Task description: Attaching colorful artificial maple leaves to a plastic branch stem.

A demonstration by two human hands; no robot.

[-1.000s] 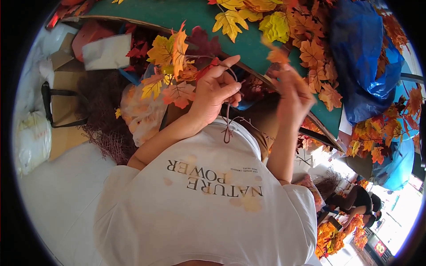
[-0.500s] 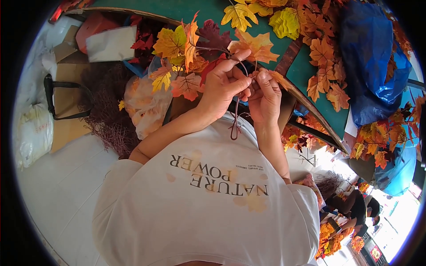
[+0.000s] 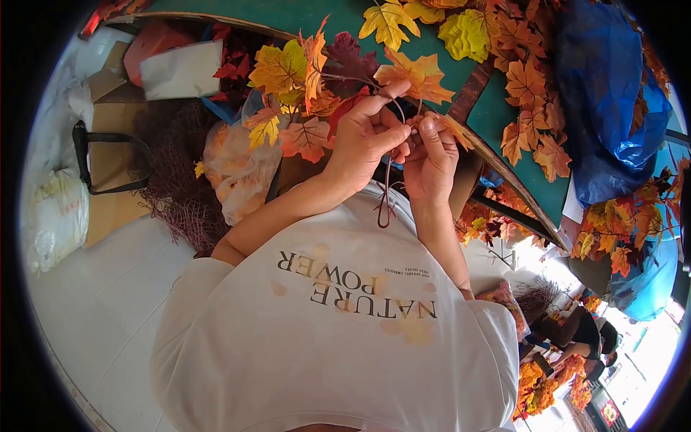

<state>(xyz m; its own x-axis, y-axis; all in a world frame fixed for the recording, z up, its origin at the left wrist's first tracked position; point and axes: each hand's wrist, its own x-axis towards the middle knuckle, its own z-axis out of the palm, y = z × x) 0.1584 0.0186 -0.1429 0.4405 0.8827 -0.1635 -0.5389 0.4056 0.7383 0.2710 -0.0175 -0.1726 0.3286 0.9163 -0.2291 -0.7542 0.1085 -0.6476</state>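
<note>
An artificial maple-leaf garland (image 3: 306,138) in orange, yellow and dark red hangs from my left hand (image 3: 361,140), whose thumb and fingers are closed on its thin brown stem (image 3: 386,180). The stem loops down below the fingers in front of my shirt. Beside it, fingertips almost touching, my right hand (image 3: 432,153) pinches a small leaf stalk against that stem. An orange maple leaf (image 3: 417,75) stands up just above both hands, and a dark red leaf (image 3: 350,57) sits to its left. The exact joint between the fingertips is hidden.
A green table (image 3: 266,13) with a worn edge lies ahead, bearing leaf garlands (image 3: 529,93) and a blue plastic bag (image 3: 604,108). To the left are brown twiggy stems (image 3: 176,187), a clear bag of leaves (image 3: 241,169) and a cardboard box (image 3: 111,187). Another person (image 3: 576,335) sits at lower right.
Both hands keep nearly the same grip and place. The whole view has shifted very slightly; the leaves above my hands have barely moved.
</note>
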